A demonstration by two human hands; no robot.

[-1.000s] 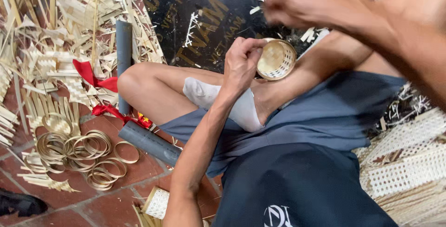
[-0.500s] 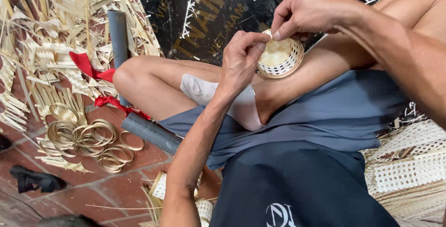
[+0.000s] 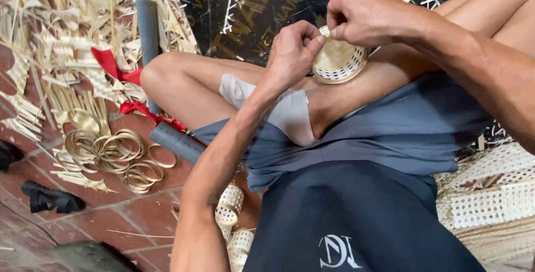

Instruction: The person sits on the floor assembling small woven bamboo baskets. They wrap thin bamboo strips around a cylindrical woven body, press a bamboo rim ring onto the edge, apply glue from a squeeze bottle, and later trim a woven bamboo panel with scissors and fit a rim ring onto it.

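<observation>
Single head cam, looks steeply down over the wearer's lap and crossed legs, close range. Both hands, left hand (image 3: 292,55) and right hand (image 3: 365,16), sit upper-centre. Brick floor (image 3: 134,216) fills lower left. No second view, nothing shared.

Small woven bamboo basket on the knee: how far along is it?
The small round woven bamboo basket has its base and openwork wall formed. Left hand and right hand pinch its rim, where a strip end sticks up. Loose bamboo strip rings lie unused on the brick floor.
</observation>
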